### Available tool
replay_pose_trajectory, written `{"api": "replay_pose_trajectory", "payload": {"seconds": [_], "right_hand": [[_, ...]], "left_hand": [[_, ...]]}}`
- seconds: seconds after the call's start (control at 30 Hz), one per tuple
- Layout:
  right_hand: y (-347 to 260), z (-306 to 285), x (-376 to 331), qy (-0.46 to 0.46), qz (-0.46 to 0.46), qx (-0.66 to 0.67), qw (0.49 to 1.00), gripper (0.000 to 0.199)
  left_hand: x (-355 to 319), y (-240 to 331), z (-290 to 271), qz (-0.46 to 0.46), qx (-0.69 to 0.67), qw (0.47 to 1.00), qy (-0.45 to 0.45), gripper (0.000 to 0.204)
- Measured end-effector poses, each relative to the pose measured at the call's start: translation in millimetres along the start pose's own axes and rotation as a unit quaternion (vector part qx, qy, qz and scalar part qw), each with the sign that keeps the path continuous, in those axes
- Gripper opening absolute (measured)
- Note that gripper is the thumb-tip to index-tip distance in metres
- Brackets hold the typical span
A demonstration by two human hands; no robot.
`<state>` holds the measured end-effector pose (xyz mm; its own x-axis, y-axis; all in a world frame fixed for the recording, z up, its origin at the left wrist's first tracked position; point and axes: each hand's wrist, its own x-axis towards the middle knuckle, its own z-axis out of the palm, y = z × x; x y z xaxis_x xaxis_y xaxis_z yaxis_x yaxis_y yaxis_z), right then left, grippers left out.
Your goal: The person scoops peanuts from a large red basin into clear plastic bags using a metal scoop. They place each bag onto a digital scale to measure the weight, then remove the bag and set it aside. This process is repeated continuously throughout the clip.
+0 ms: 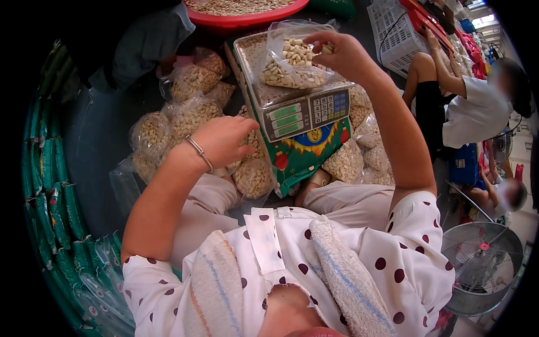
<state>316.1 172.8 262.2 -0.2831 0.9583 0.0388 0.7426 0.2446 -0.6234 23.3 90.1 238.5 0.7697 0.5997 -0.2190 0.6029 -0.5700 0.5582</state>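
Note:
My right hand is curled over a clear plastic bag, with a few pale, bean-like pieces between thumb and fingers. That bag, partly filled with the same pieces, rests with its mouth loose on the pan of a digital scale. The scale's lit display and keypad face me. Under it is a green printed package. My left hand hangs at the scale's left side with thumb and fingers apart, holding nothing, above filled clear bags.
Beyond the scale stands a red basin of loose pale pieces. More filled bags lie right of the scale. Green packages are stacked at far left. A white crate, a floor fan and a seated person are at right.

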Motion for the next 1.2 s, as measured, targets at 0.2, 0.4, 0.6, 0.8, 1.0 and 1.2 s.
{"api": "replay_pose_trajectory", "payload": {"seconds": [0.2,0.4,0.6,0.8,1.0,1.2], "right_hand": [[33.1,2.3,37.6,0.059,0.014,0.020,0.998,0.030],[33.0,-3.8,16.7,0.030,0.077,0.441,0.894,0.023],[34.3,-8.4,-28.0,-0.004,0.073,0.595,0.800,0.020],[8.4,41.4,-107.1,-0.078,0.258,0.579,0.769,0.015],[25.2,181.5,-161.5,-0.209,0.365,0.564,0.711,0.016],[14.5,227.8,-179.7,-0.281,0.147,0.117,0.941,0.039]], "left_hand": [[7.8,2.7,-1.9,0.018,0.025,0.999,-0.011,0.040],[13.3,7.5,-1.3,0.001,0.030,0.999,-0.021,0.040],[24.5,4.2,-3.2,-0.033,0.024,0.999,-0.018,0.044],[32.2,-1.0,-13.7,-0.054,0.019,0.998,0.023,0.042],[41.8,5.8,-18.0,-0.035,0.030,0.998,0.039,0.043],[57.6,3.0,-13.1,-0.025,0.026,0.996,0.083,0.044]]}}
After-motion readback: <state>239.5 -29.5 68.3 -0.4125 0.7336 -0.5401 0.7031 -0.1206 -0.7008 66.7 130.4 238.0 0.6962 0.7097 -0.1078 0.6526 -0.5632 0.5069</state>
